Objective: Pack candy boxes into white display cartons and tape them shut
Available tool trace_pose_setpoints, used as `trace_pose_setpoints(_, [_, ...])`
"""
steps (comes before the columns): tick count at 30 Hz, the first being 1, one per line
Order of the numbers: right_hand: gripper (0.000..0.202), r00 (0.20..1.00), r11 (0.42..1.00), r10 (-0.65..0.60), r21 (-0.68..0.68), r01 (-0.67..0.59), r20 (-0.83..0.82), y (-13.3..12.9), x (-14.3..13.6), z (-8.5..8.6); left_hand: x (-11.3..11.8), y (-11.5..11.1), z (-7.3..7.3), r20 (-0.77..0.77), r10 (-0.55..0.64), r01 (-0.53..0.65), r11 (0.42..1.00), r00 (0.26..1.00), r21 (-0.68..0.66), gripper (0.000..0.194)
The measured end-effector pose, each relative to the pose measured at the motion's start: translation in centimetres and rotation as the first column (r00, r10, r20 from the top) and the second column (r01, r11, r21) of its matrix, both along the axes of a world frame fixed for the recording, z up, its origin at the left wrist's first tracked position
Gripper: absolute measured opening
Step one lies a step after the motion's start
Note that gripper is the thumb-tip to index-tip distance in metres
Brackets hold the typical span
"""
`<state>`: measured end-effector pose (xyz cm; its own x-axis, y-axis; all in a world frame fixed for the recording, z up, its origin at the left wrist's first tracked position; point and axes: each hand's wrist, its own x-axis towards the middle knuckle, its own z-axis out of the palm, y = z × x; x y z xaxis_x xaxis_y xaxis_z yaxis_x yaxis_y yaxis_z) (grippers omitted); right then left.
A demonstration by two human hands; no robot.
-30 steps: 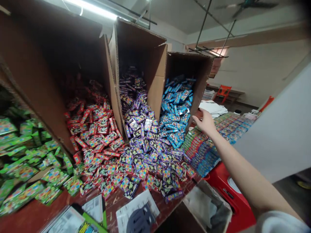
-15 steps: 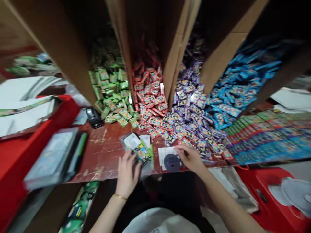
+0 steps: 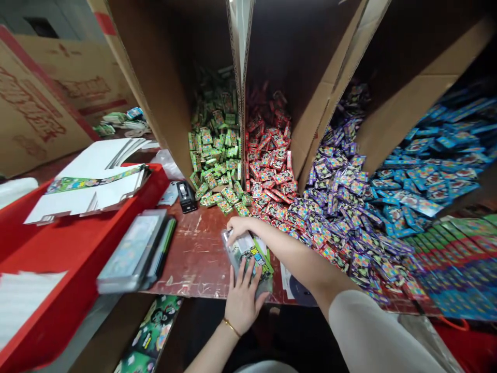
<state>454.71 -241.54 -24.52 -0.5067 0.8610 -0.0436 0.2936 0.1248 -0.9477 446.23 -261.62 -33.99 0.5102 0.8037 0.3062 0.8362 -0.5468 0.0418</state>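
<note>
My left hand (image 3: 244,300) lies with spread fingers on the lower part of a clear plastic sleeve (image 3: 265,285) that has a black and green printed card (image 3: 258,261) in it. Across the table, my right hand (image 3: 237,228) reaches to the sleeve's upper left corner, its fingers bent together there; whether they pinch the plastic is too small to tell. Under my right forearm, a white paper (image 3: 286,282) and a dark round object (image 3: 301,292) show in part at the table's front edge.
Cardboard bins (image 3: 155,103) spill green packets (image 3: 217,150), red packets (image 3: 272,166), purple packets (image 3: 337,181) and blue packets (image 3: 427,166). Left are a black tape dispenser (image 3: 187,198), stacked plastic cases (image 3: 130,248) and a red tray (image 3: 89,269). Packets in rows (image 3: 462,259) lie right.
The view has turned left. My right hand has left the dark round object and crossed to the sleeve's upper left corner. My left hand now rests flatter on the sleeve.
</note>
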Motion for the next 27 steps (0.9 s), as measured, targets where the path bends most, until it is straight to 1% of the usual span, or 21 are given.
trace_pose_setpoints(2, [0.039,0.995,0.997,0.082,-0.011,-0.082,0.061,-0.5,1.0,1.5,-0.1,-0.1,1.0,0.076,0.03,-0.03,1.0,0.997,-0.009,0.069])
trace_pose_setpoints(3, [0.036,0.991,0.994,0.106,-0.005,-0.106,0.088,-1.2,1.7,2.4,-0.1,-0.2,1.8,0.132,0.074,-0.074,0.997,0.988,-0.012,0.076])
trace_pose_setpoints(4, [0.032,0.991,0.995,0.1,0.004,-0.1,0.093,-2.2,2.6,3.2,0.0,-0.2,2.9,0.191,0.124,-0.125,0.992,0.974,-0.007,0.081])
trace_pose_setpoints(5, [0.027,0.993,0.997,0.074,0.017,-0.075,0.087,-3.6,3.6,4.1,0.0,-0.2,4.1,0.239,0.169,-0.175,0.985,0.956,0.004,0.084])
trace_pose_setpoints(6, [0.021,0.997,0.999,0.034,0.027,-0.036,0.072,-5.2,4.5,4.9,0.1,-0.2,5.5,0.273,0.202,-0.218,0.976,0.941,0.028,0.083])
trace_pose_setpoints(7, [0.017,0.999,0.999,-0.012,0.034,0.011,0.053,-7.2,5.2,5.5,0.2,-0.2,6.8,0.292,0.215,-0.246,0.967,0.932,0.071,0.079])
trace_pose_setpoints(9, [0.015,0.995,0.994,-0.104,0.04,0.103,0.007,-11.4,6.4,6.2,0.3,-0.1,8.9,0.306,0.191,-0.252,0.952,0.933,0.172,0.067])
trace_pose_setpoints(11, [0.016,0.972,0.976,-0.213,0.012,0.215,-0.095,-15.3,7.0,6.1,0.4,-0.1,10.0,0.32,0.139,-0.217,0.95,0.937,0.224,0.054])
trace_pose_setpoints(13, [0.018,0.923,0.942,-0.333,-0.021,0.335,-0.194,-18.4,7.5,5.6,0.4,-0.1,10.4,0.341,0.035,-0.111,0.972,0.939,0.208,0.04])
trace_pose_setpoints(14, [0.02,0.893,0.915,-0.391,0.007,0.403,-0.222,-19.5,7.8,5.4,0.4,-0.1,10.5,0.352,-0.023,-0.048,0.981,0.936,0.189,0.033])
trace_pose_setpoints(15, [0.02,0.864,0.873,-0.451,0.09,0.479,-0.222,-20.3,8.1,5.3,0.4,-0.1,10.6,0.359,-0.075,0.013,0.985,0.93,0.172,0.028])
trace_pose_setpoints(16, [0.018,0.843,0.812,-0.504,0.229,0.536,-0.187,-21.0,8.6,5.4,0.6,-0.2,10.9,0.358,-0.122,0.07,0.985,0.926,0.155,0.026])
trace_pose_setpoints(17, [0.016,0.827,0.738,-0.546,0.391,0.551,-0.136,-21.4,9.1,5.6,0.7,-0.2,11.4,0.35,-0.163,0.122,0.983,0.922,0.135,0.027])
trace_pose_setpoints(18, [0.016,0.828,0.674,-0.556,0.543,0.501,-0.074,-21.7,9.6,5.9,0.9,-0.2,12.0,0.337,-0.197,0.167,0.979,0.921,0.114,0.029])
trace_pose_setpoints(19, [0.015,0.844,0.635,-0.536,0.656,0.407,-0.004,-21.8,10.2,6.3,1.1,-0.2,12.7,0.316,-0.231,0.213,0.973,0.92,0.09,0.032])
trace_pose_setpoints(20, [0.01,0.87,0.631,-0.488,0.718,0.294,0.073,-21.9,10.8,6.7,1.1,-0.2,13.5,0.296,-0.261,0.253,0.965,0.919,0.066,0.034])
trace_pose_setpoints(21, [0.006,0.894,0.648,-0.424,0.737,0.189,0.143,-22.0,11.4,7.0,1.0,-0.3,14.2,0.274,-0.286,0.285,0.958,0.918,0.044,0.036])
trace_pose_setpoints(22, [0.013,0.911,0.662,-0.367,0.74,0.115,0.186,-22.0,12.0,7.2,0.7,-0.4,14.9,0.251,-0.296,0.297,0.954,0.922,0.033,0.036])
trace_pose_setpoints(23, [0.021,0.919,0.666,-0.339,0.741,0.082,0.203,-22.0,12.7,7.3,0.1,-0.5,15.5,0.22,-0.291,0.291,0.956,0.931,0.03,0.036])
trace_pose_setpoints(24, [0.025,0.919,0.664,-0.338,0.744,0.081,0.202,-22.0,13.4,7.3,-0.6,-0.6,15.9,0.19,-0.283,0.283,0.959,0.94,0.026,0.037])
trace_pose_setpoints(27, [0.025,0.926,0.657,-0.33,0.749,0.088,0.181,-21.9,14.9,7.1,-2.9,-1.3,16.3,0.13,-0.271,0.278,0.96,0.954,-0.04,0.039])
